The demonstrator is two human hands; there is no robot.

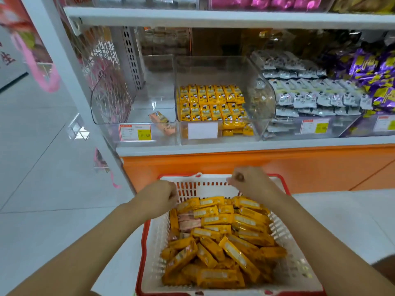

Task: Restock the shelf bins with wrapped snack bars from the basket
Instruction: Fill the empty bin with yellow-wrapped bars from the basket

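A white basket with a red rim stands on the floor in front of the shelf, heaped with yellow wrapped snack bars and a few pink ones. My left hand hovers over the basket's far left corner with its fingers curled, and no bar shows in it. Over the far rim, my right hand is a loose fist holding nothing visible. On the shelf, the middle clear bin holds rows of yellow bars. The left clear bin holds only one pink-orange bar.
Bins of silver-wrapped and purple-wrapped snacks fill the shelf to the right. Price tags sit on the bin fronts. An orange cabinet front lies below the shelf edge. A white shelf post and tiled floor are to the left.
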